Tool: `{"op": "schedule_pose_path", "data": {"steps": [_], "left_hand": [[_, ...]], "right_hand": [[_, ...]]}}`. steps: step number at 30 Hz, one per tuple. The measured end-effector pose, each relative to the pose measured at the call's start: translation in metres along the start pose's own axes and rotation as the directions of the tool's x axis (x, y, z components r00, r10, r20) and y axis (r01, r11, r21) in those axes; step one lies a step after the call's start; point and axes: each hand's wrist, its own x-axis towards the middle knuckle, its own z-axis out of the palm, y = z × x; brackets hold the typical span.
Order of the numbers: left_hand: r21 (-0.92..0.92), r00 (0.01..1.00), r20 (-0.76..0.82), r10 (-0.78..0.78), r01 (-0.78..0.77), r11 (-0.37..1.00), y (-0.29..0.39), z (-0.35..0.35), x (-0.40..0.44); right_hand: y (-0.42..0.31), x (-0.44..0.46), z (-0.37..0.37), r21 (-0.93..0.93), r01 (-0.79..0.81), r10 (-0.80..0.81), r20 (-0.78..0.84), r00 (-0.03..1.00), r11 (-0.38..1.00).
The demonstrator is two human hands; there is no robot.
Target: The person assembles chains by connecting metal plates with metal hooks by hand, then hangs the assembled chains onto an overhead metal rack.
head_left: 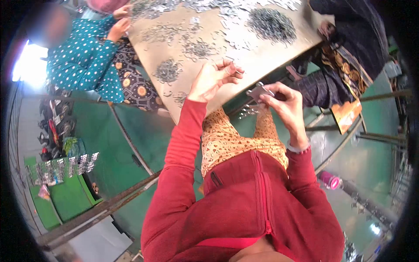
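Note:
My right hand point(286, 102) grips a small flat metal plate point(258, 91) with rounded tabs, between thumb and fingers, just off the table's front edge. Several shiny small metal pieces point(248, 112) show below that plate; whether they are joined to it I cannot tell. My left hand point(217, 78) is over the table edge, thumb and fingertips pinched together. Anything between those fingertips is too small to make out. Close to the left hand, a small heap of thin metal clips point(168, 70) lies on the table point(257, 59).
A large dark heap of metal clips point(271, 25) and many flat metal plates point(238, 37) cover the table's far part. A person in a dotted teal top point(87, 56) sits at the left. Another person in dark clothing point(358, 39) is at the right, beside a wooden stool point(347, 115).

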Motion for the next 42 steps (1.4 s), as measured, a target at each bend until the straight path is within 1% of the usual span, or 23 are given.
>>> {"op": "schedule_pose_path", "data": {"steps": [2, 4, 7, 8, 10, 16, 19, 23, 26, 27, 28, 29, 30, 32, 34, 35, 36, 37, 38, 39, 40, 41, 42], "left_hand": [[-0.005, 0.999, 0.04, -0.008, 0.008, 1.0, -0.009, 0.029, -0.019], [0.014, 0.997, 0.074, -0.025, 0.024, 1.0, -0.017, 0.04, -0.026], [-0.006, 0.996, 0.089, -0.023, 0.023, 1.0, -0.024, 0.044, -0.029], [0.024, 0.996, 0.077, -0.038, 0.036, 0.999, -0.025, 0.044, -0.029], [0.083, 0.996, 0.054, -0.067, 0.063, 0.995, -0.03, 0.042, -0.028], [0.028, 0.999, 0.005, -0.043, 0.043, 0.999, -0.033, 0.044, -0.034], [-0.016, 0.999, 0.034, -0.021, 0.022, 1.0, -0.035, 0.045, -0.035], [-0.01, 0.999, 0.01, -0.047, 0.047, 0.999, -0.035, 0.046, -0.033], [-0.037, 0.999, -0.026, -0.024, 0.023, 0.999, -0.034, 0.049, -0.032], [-0.029, 0.999, -0.052, -0.01, 0.009, 1.0, -0.034, 0.052, -0.034], [-0.018, 0.997, -0.076, 0.008, -0.009, 1.0, -0.032, 0.056, -0.036], [0.087, 0.988, -0.146, 0.047, -0.035, 0.996, -0.026, 0.064, -0.039], [0.194, 0.981, -0.13, 0.147, -0.12, 0.974, -0.027, 0.068, -0.041], [0.249, 0.965, -0.131, 0.226, -0.188, 0.95, -0.032, 0.068, -0.043], [0.389, 0.938, -0.126, 0.323, -0.253, 0.886, -0.035, 0.071, -0.044], [0.352, 0.933, -0.13, 0.335, -0.273, 0.896, -0.036, 0.071, -0.042], [0.388, 0.917, -0.126, 0.378, -0.306, 0.87, -0.035, 0.074, -0.041], [0.418, 0.906, -0.118, 0.407, -0.327, 0.848, -0.034, 0.076, -0.038], [0.448, 0.893, -0.106, 0.437, -0.349, 0.823, -0.035, 0.077, -0.037], [0.493, 0.886, -0.091, 0.455, -0.357, 0.793, -0.037, 0.076, -0.033], [0.539, 0.877, -0.075, 0.474, -0.364, 0.759, -0.041, 0.074, -0.03], [0.586, 0.868, -0.059, 0.493, -0.37, 0.721, -0.044, 0.072, -0.027], [0.574, 0.863, -0.062, 0.501, -0.38, 0.725, -0.046, 0.072, -0.023]], "right_hand": [[0.008, -0.002, -0.002, 0.067, -0.02, 0.019, 0.02, 1.0, 0.998], [0.013, -0.005, -0.002, 0.111, -0.081, 0.079, 0.017, 0.997, 0.991], [0.019, -0.011, -0.003, 0.152, -0.065, 0.065, 0.009, 0.998, 0.986], [0.02, -0.013, -0.003, 0.16, -0.054, 0.053, 0.005, 0.999, 0.986], [0.02, -0.015, -0.003, 0.145, -0.038, 0.039, 0.0, 0.999, 0.989], [0.024, -0.018, -0.002, 0.137, 0.001, 0.002, -0.022, 1.0, 0.991], [0.023, -0.016, 0.0, 0.149, -0.006, 0.009, -0.024, 1.0, 0.989], [0.02, -0.014, 0.002, 0.135, -0.001, 0.005, -0.026, 1.0, 0.991], [0.021, -0.011, -0.001, 0.035, 0.11, -0.11, -0.008, 0.994, 0.993], [0.017, -0.011, 0.001, 0.06, 0.161, -0.161, -0.006, 0.987, 0.985], [0.024, -0.006, -0.006, -0.234, 0.345, -0.341, 0.061, 0.938, 0.909], [0.021, -0.003, -0.006, -0.323, 0.39, -0.378, 0.101, 0.92, 0.862], [0.018, -0.002, -0.006, -0.407, 0.434, -0.414, 0.143, 0.899, 0.804], [0.018, 0.002, -0.008, -0.348, 0.458, -0.428, 0.164, 0.889, 0.818], [0.02, 0.011, -0.017, -0.239, 0.409, -0.359, 0.227, 0.905, 0.881], [0.018, 0.019, -0.023, -0.114, 0.284, -0.265, 0.157, 0.951, 0.952], [0.015, 0.024, -0.026, 0.023, 0.148, -0.15, 0.1, 0.984, 0.989], [0.02, 0.04, -0.03, 0.09, 0.058, -0.059, 0.004, 0.998, 0.994], [0.022, 0.06, -0.032, -0.007, 0.006, -0.007, -0.055, 0.998, 1.0], [0.032, 0.087, -0.028, -0.178, 0.027, -0.053, -0.144, 0.988, 0.984], [0.034, 0.112, -0.019, -0.243, 0.073, -0.116, -0.17, 0.979, 0.967], [0.055, 0.139, -0.015, -0.246, 0.132, -0.177, -0.174, 0.969, 0.96], [0.078, 0.17, -0.014, -0.531, 0.233, -0.344, -0.119, 0.931, 0.815]]}}
